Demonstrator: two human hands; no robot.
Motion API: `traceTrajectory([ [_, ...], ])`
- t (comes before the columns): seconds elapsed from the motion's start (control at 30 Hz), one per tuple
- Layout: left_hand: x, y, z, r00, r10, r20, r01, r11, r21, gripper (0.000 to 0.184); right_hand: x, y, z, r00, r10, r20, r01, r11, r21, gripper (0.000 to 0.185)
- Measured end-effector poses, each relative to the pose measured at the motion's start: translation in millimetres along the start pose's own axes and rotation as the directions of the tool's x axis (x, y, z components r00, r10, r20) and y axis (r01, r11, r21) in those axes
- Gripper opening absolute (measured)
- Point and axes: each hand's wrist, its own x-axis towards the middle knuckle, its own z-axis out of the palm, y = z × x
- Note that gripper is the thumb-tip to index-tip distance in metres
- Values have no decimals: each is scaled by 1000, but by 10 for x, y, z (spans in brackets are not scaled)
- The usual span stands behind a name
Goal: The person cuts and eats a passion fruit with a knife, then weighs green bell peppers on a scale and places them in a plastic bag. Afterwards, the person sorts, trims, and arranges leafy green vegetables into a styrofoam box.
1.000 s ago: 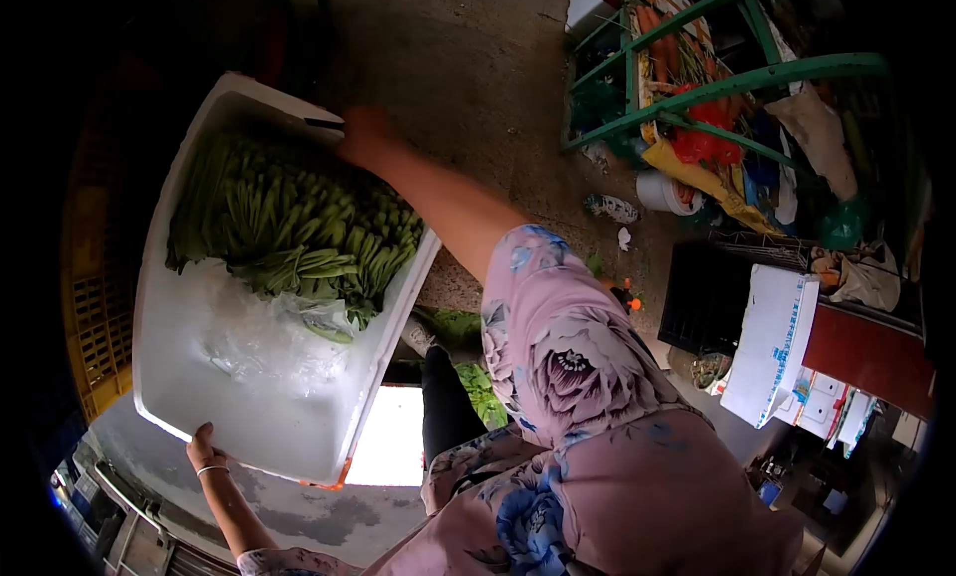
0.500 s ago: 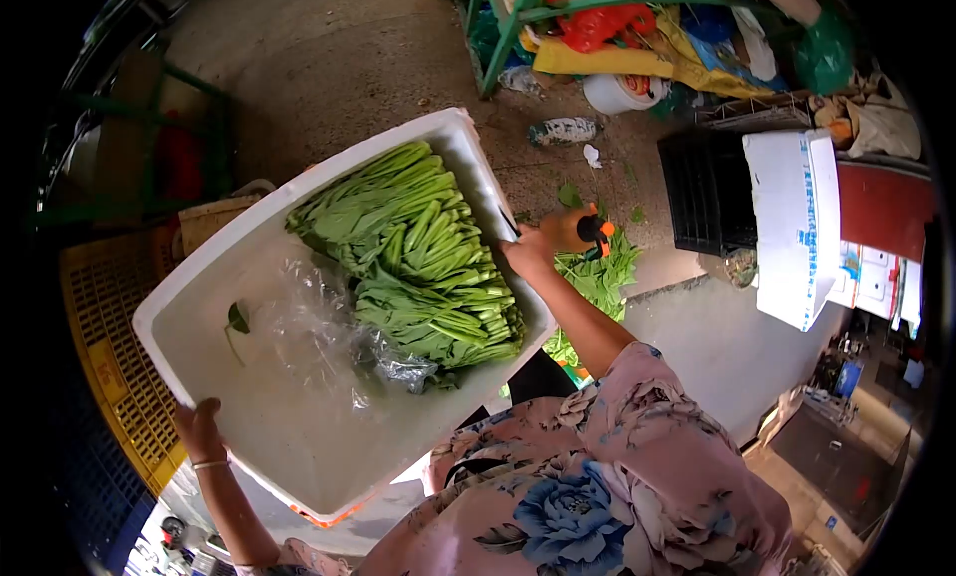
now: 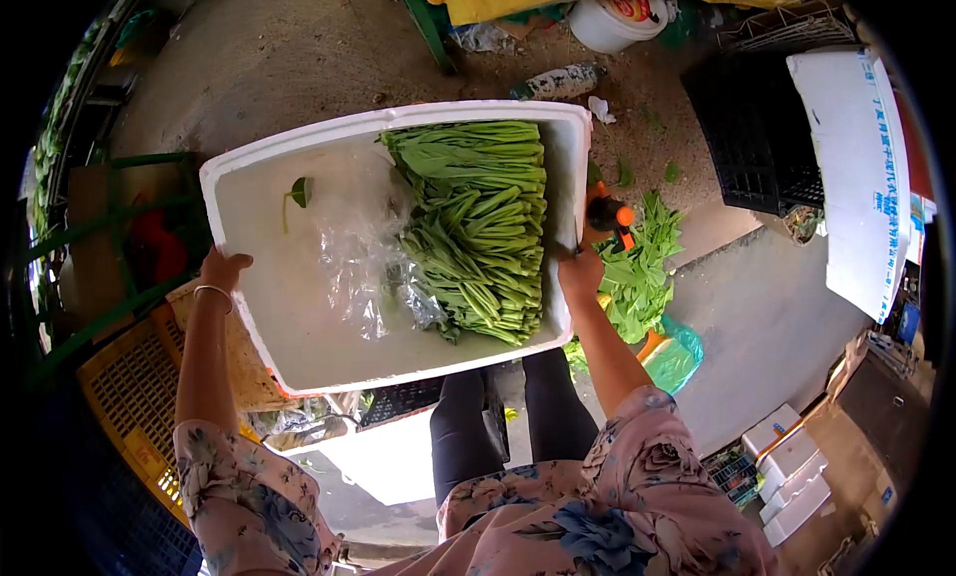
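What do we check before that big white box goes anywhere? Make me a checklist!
1. Left grip on the white box: ok, at its left end.
2. Right grip on it: ok, at the right end.
3. Vegetables and clear plastic inside: ok.
4. Vegetables spread evenly: not ok, crowded to the right.
5. Space beyond the right end clear: not ok, bottle there.
6. Underside sound: cannot tell, hidden.

Leafy bundle (image 3: 488, 232) sits in the right half of the box (image 3: 289, 307), stem ends toward the right edge; plastic film (image 3: 363, 277) against its left side, single leaf (image 3: 300, 191) toward the far left corner. Left hand (image 3: 225, 269) on left edge, right hand (image 3: 581, 273) on right edge. Spray bottle (image 3: 604, 215) just outside the right edge, loose greens (image 3: 645, 267) past it.
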Motion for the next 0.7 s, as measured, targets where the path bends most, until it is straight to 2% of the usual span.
traceTrajectory([
  [0.07,139,-63,146,998,-58,-12,59,996,70,42,118,57,107,999,-20,-39,20,1000,14,27],
  [0.13,203,-122,319,997,-81,4,81,994,-76,41,189,40,132,999,45,-3,-45,999,-6,27],
  [0.17,247,-146,383,996,-91,14,91,994,-65,41,216,28,144,995,93,25,-92,995,-30,28],
  [0.2,293,-180,433,996,-94,7,95,992,-81,41,242,70,203,999,45,-17,-45,999,-14,28],
  [0.27,325,-264,483,993,-114,3,114,990,-88,41,250,118,257,997,76,5,-76,996,-47,28],
  [0.4,517,-471,594,998,-64,-6,64,995,-73,39,291,309,425,995,90,37,-85,990,-109,30],
  [0.47,601,-582,611,998,-67,18,65,994,86,44,293,462,522,995,84,53,-78,991,-109,32],
  [0.5,674,-714,616,997,-69,26,67,994,92,44,284,548,587,997,58,41,-51,988,-144,32],
  [0.57,770,-972,645,999,7,-46,6,963,269,47,290,607,617,998,46,31,-39,983,-180,33],
  [0.6,597,-737,735,997,-55,-48,63,982,178,49,304,624,565,993,28,115,-2,975,-221,33],
  [0.63,599,-721,769,998,-56,-35,62,981,183,49,331,665,523,981,9,193,42,965,-257,33],
  [0.67,621,-676,777,994,-100,-36,106,971,216,49,318,693,454,979,-62,196,117,952,-281,31],
  [0.7,617,-661,714,988,-145,-42,151,956,250,49,233,716,350,980,-54,192,108,953,-282,31],
])
